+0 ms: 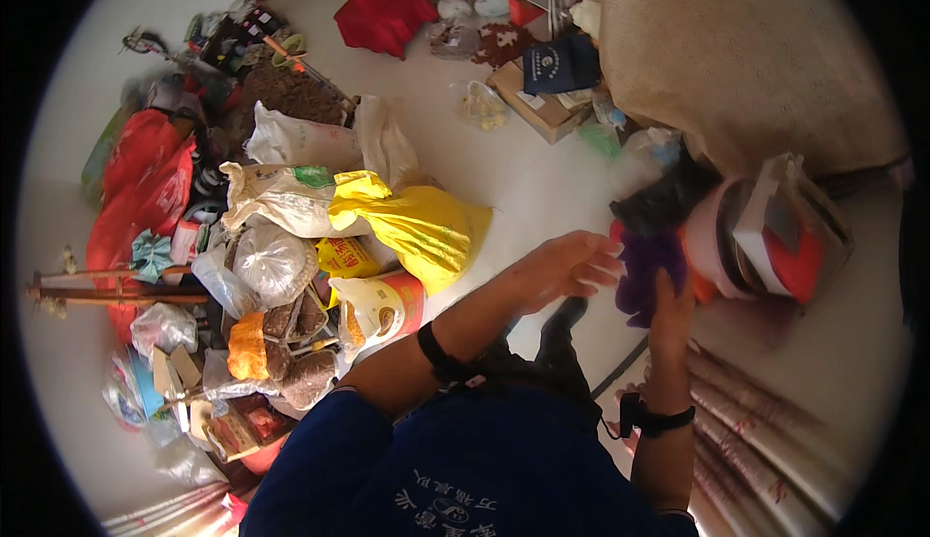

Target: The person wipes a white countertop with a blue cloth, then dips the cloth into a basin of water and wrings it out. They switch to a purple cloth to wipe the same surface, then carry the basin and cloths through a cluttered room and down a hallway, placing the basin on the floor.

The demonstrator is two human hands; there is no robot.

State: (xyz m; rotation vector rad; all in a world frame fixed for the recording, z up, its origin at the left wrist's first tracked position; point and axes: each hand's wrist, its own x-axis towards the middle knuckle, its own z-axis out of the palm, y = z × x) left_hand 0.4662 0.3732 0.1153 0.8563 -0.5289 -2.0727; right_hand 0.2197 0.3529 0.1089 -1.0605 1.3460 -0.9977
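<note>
My right hand [673, 308] is at a bunched purple cloth [649, 275], its thumb and fingers gripping the cloth's right side. My left hand [570, 268] reaches across from the left with its fingers apart and nothing in it. Its fingertips come close to the cloth's left edge; whether they touch it I cannot tell. Just beyond the cloth lies a black plastic bag [657, 192]. To its right stands a pale pink round container [708, 243], with a white and red box [781, 239] over it.
A yellow bag [429, 232], white woven sacks [290, 199] and an open bag of grain [385, 312] crowd the left. Ahead are a cardboard box [541, 105] and a red cloth-covered item [385, 3]. A beige cover [741, 50] hangs far right; curtains [755, 421] hang near right.
</note>
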